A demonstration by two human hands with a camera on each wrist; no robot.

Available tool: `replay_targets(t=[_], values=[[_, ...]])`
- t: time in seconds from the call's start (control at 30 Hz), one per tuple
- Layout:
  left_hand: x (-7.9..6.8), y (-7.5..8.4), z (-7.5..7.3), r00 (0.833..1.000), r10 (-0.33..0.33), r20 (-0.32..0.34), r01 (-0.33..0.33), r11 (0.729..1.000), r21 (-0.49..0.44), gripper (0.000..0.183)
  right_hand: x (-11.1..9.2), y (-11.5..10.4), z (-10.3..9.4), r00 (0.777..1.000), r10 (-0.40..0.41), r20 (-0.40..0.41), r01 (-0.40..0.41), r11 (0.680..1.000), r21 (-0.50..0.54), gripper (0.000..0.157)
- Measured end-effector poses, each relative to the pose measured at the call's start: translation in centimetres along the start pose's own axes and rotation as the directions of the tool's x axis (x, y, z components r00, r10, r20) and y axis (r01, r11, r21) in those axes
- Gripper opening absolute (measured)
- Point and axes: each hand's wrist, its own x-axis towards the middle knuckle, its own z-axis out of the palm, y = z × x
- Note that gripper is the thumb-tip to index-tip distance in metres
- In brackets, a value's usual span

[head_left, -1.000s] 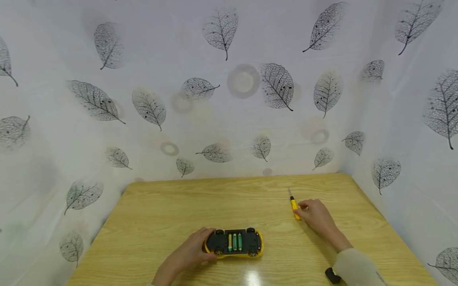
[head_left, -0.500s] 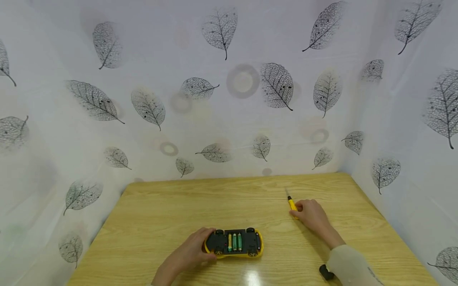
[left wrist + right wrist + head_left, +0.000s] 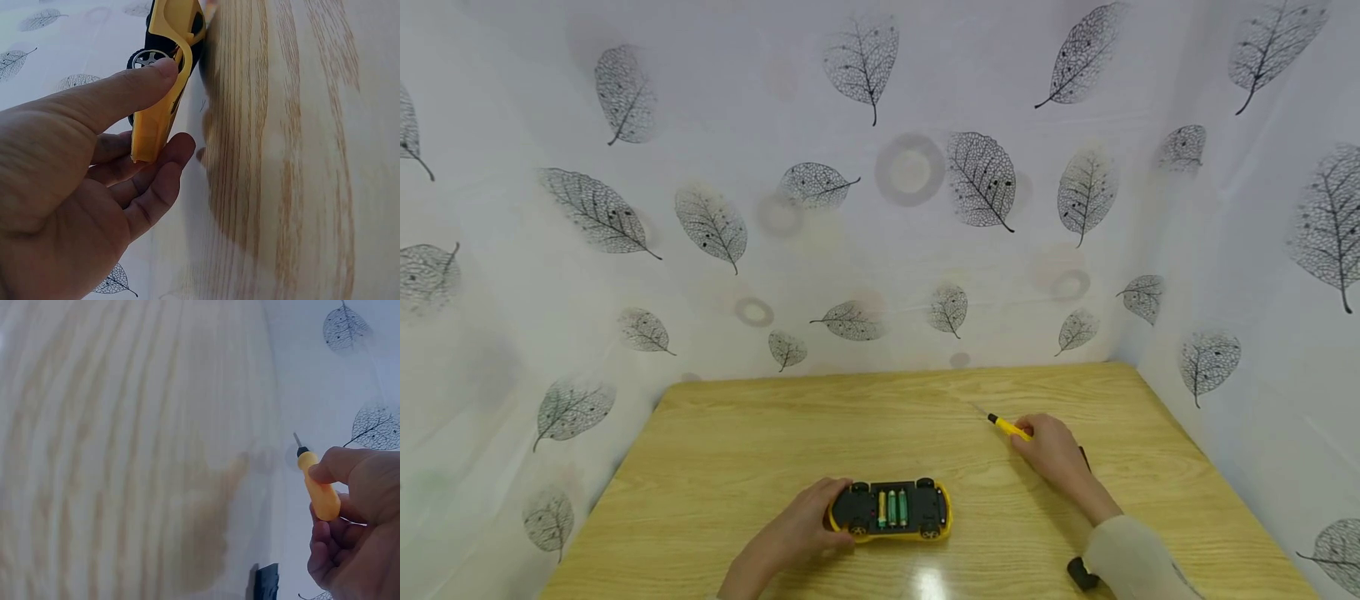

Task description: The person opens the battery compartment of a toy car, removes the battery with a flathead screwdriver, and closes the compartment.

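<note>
A yellow toy car point(image 3: 922, 505) lies upside down on the table, its black underside and wheels facing up. In its uncovered battery bay sit three batteries point(image 3: 892, 508) side by side. My left hand point(image 3: 803, 518) grips the car's left end; in the left wrist view the thumb presses by a wheel on the yellow body point(image 3: 153, 128), with fingers underneath. Farther back on the right, my right hand point(image 3: 1054, 452) holds a screwdriver point(image 3: 1009, 427) by its yellow handle. Its metal shaft points away to the left. In the right wrist view thumb and fingers pinch the handle point(image 3: 320, 494).
A small black piece point(image 3: 1081, 574) lies beside the right sleeve. Another dark piece point(image 3: 1083, 457) shows partly behind the right wrist; a flat black piece point(image 3: 267, 582) lies low in the right wrist view. Leaf-printed white curtains point(image 3: 850, 250) border the wooden table point(image 3: 760, 433).
My right hand has taken the screwdriver and swung its tip to the left, while the hand shifted slightly left. My left hand and the toy car have stayed in place.
</note>
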Motion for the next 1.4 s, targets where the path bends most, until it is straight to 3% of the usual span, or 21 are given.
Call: replay_targets(t=[0.27, 0.37, 0.5, 0.6, 0.77, 1.03, 1.4], values=[[-0.1, 0.0, 0.0, 1.000, -0.008, 0.005, 0.008, 1.000, -0.007, 0.077, -1.1, -2.3, -1.2, 0.998, 0.059, -0.026, -0.052, 0.971, 0.233, 0.025], [-0.1, 0.0, 0.0, 1.000, -0.011, 0.009, 0.011, 1.000, -0.011, 0.076, -1.6, -2.9, -1.3, 0.998, 0.056, 0.002, -0.054, 0.943, 0.329, 0.025], [0.0, 0.0, 0.0, 1.000, -0.009, 0.006, 0.009, 1.000, -0.008, 0.076, -2.4, -3.7, -1.2, 0.997, 0.032, 0.064, -0.058, 0.882, 0.468, 0.021], [-0.1, 0.0, 0.1, 1.000, -0.011, 0.002, 0.011, 1.000, -0.004, 0.075, -2.9, -4.4, -1.0, 0.996, -0.010, 0.093, -0.041, 0.851, 0.523, 0.017], [-0.1, 0.0, 0.0, 1.000, -0.006, 0.002, 0.006, 1.000, -0.005, 0.076, -3.8, -5.4, -0.9, 0.993, -0.077, 0.090, 0.016, 0.840, 0.543, 0.025], [-0.1, 0.0, 0.1, 1.000, -0.003, 0.004, 0.003, 1.000, -0.004, 0.075, -4.9, -6.7, -1.3, 0.994, -0.068, 0.082, 0.008, 0.816, 0.577, 0.027], [0.0, 0.0, 0.0, 1.000, 0.010, -0.009, -0.010, 1.000, -0.006, 0.074, -6.4, -7.6, -1.6, 0.981, -0.133, 0.145, 0.022, 0.807, 0.590, 0.032]])
